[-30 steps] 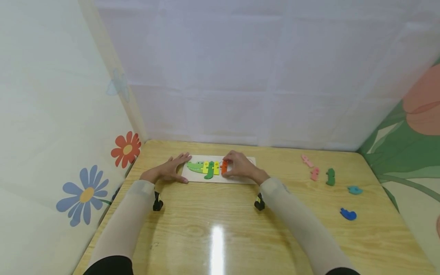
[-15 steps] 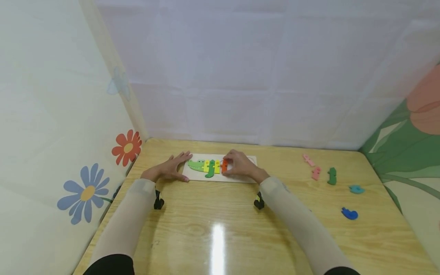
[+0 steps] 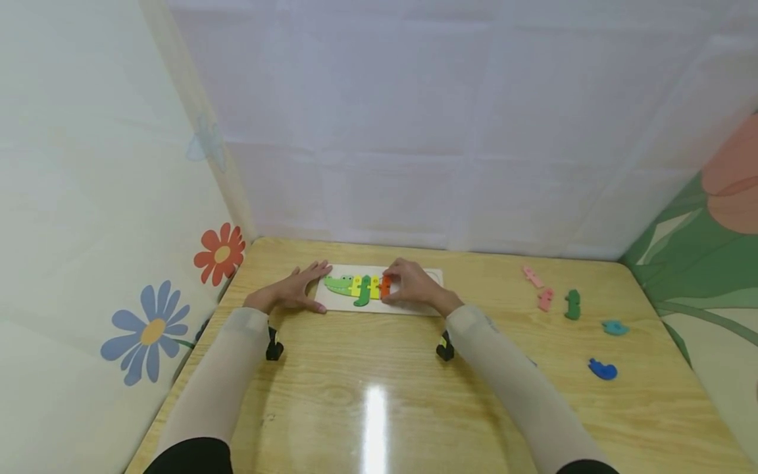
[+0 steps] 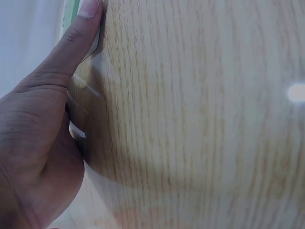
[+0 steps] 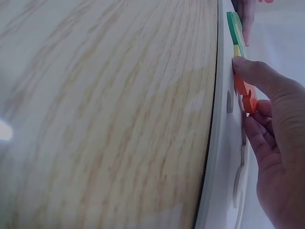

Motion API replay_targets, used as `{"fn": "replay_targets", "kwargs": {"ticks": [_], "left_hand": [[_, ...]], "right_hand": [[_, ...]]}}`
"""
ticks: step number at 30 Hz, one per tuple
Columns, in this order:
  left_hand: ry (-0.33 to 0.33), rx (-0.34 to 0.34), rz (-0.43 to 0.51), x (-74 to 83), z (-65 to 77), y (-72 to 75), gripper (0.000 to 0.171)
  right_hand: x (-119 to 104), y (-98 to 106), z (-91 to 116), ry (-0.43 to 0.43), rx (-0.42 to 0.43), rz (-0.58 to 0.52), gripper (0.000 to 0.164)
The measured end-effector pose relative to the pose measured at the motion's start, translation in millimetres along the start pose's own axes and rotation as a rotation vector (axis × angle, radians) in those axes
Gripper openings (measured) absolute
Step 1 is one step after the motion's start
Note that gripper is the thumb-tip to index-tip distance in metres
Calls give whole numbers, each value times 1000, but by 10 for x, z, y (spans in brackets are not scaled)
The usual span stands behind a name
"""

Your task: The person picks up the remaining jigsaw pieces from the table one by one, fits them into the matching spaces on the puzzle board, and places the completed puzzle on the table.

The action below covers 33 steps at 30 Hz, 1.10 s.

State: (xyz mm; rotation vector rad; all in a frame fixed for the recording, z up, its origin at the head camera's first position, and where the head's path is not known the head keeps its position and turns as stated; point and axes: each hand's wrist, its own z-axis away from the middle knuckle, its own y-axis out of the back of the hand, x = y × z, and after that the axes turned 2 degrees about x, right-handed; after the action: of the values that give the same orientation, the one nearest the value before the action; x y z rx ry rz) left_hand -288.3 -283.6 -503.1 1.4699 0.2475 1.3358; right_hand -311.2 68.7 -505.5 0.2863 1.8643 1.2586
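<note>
**On the puzzle board point(image 3: 337, 304), a right hand point(image 3: 416, 284) pinches an orange piece point(image 3: 385, 288)**

Thumb and fingertips of the right hand are curled about the orange piece, the thumb on its near end and the fingers at the far end. Whether the piece sits fully down in its recess cannot be told. The left hand point(image 3: 294, 289) has its fingers spread and relaxed, a fingertip at the board's far left corner and the thumb against the near left edge.

Left of the orange piece, a row lies on the board: a green crocodile head point(image 3: 339, 286), a yellow piece point(image 3: 355, 287), a green piece with a leg point(image 3: 364, 293) and a second yellow piece point(image 3: 374, 288), which is just beside the orange one.

Farther out, to the right on the wooden table point(image 3: 367, 362), lie a light pink piece point(image 3: 532, 276), a darker pink piece point(image 3: 545, 299), a dark green piece point(image 3: 572, 305), a teal piece point(image 3: 615, 327) and a blue piece point(image 3: 603, 369), all apart from one another. Pale sleeves point(image 3: 213, 378) cover both forearms. Beyond the table hangs a white cloth point(image 3: 379, 145); the left wall point(image 3: 71, 230) bears a blue flower point(image 3: 152, 331) and a red flower point(image 3: 222, 255).
</note>
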Motion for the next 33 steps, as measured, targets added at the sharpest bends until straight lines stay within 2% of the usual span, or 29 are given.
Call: {"fn": "replay_targets", "kwargs": {"ticks": [9, 18, 33], "left_hand": [[14, 11, 12, 41, -1, 0, 111], [24, -2, -3, 7, -7, -27, 111], [13, 8, 21, 16, 4, -15, 114]], "right_hand": [[-13, 9, -4, -5, -20, 2, 62], [-9, -8, -5, -22, -46, -4, 64], [-19, 9, -53, -2, -73, 70, 68]]}}
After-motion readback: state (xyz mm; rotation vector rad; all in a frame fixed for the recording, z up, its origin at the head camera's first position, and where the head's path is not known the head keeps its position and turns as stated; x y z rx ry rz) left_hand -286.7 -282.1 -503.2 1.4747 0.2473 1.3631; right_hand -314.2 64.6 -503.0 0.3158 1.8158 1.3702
